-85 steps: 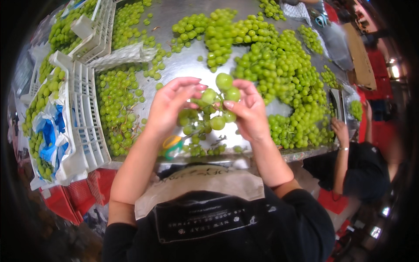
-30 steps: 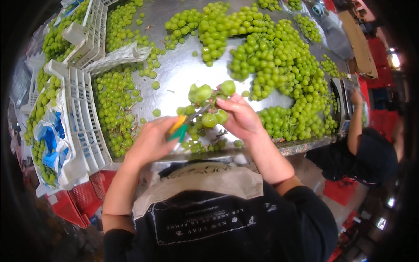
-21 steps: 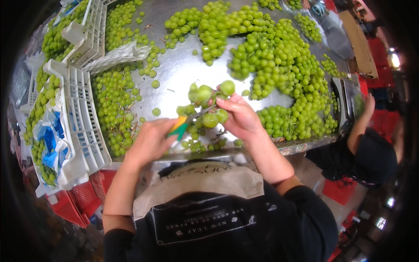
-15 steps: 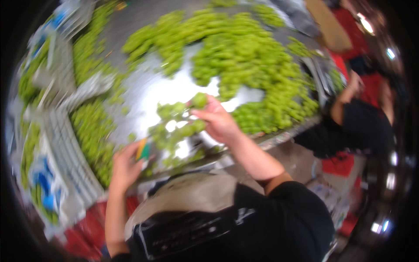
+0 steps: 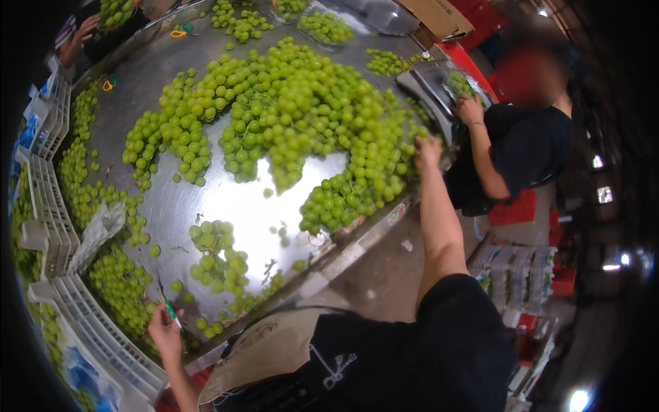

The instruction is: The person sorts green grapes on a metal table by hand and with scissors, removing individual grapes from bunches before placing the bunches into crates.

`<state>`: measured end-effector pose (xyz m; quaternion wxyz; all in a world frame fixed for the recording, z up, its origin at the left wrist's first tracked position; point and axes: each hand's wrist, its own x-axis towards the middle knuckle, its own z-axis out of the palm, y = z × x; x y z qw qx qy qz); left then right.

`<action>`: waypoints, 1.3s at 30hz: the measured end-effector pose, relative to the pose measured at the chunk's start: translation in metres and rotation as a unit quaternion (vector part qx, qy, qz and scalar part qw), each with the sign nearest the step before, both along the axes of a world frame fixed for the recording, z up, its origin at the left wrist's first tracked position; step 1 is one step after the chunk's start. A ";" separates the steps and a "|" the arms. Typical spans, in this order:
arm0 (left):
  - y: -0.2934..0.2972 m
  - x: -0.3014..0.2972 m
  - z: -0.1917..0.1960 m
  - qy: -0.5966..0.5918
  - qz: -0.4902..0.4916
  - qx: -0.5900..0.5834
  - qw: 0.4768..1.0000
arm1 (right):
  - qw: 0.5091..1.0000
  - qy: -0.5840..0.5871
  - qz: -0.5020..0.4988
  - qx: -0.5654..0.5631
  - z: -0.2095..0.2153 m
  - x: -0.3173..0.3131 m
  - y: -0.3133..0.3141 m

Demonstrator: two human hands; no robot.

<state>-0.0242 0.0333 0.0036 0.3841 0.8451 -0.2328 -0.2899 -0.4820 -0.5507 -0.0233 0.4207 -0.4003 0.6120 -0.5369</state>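
Note:
Near the table's lower left, my left hand [image 5: 165, 328] is closed round green-handled scissors [image 5: 171, 313], whose thin dark blades point away from me. My right arm stretches out to the right end of a large heap of green grapes [image 5: 309, 103]. There my right hand [image 5: 427, 152] has its fingers bent round grapes at the heap's edge; the fingertips are partly hidden among them. Between my hands, close to the table's front edge, lies a smaller bunch of green grapes [image 5: 218, 264] with some loose ones beside it.
White plastic crates [image 5: 103, 329] line the left side, with loose grapes along them and crumpled white wrapping [image 5: 98, 237]. Two more pairs of scissors [image 5: 180, 31] lie far left on the metal table [image 5: 158, 199]. A co-worker [image 5: 522, 147] stands at the right by a scale; another person's hand [image 5: 86, 29] shows far left.
My right hand has left the small bunch, which now lies on the table, and has reached right to the heap. My left hand has moved left and down with the scissors. The view has shifted.

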 end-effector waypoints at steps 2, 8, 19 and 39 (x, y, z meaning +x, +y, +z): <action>-0.004 0.000 -0.004 0.007 -0.002 -0.013 1.000 | 0.992 -0.100 0.033 0.071 -0.008 -0.031 -0.016; 0.016 0.003 -0.013 -0.127 0.002 0.105 0.986 | 0.994 -0.052 0.054 -0.082 0.028 0.002 -0.005; -0.016 -0.012 0.007 -0.220 -0.021 0.068 0.973 | 0.703 0.215 0.659 -0.157 0.023 0.246 0.275; -0.088 -0.070 -0.001 -0.007 -0.152 -0.076 0.985 | 0.680 0.319 0.660 -0.022 0.012 0.320 0.320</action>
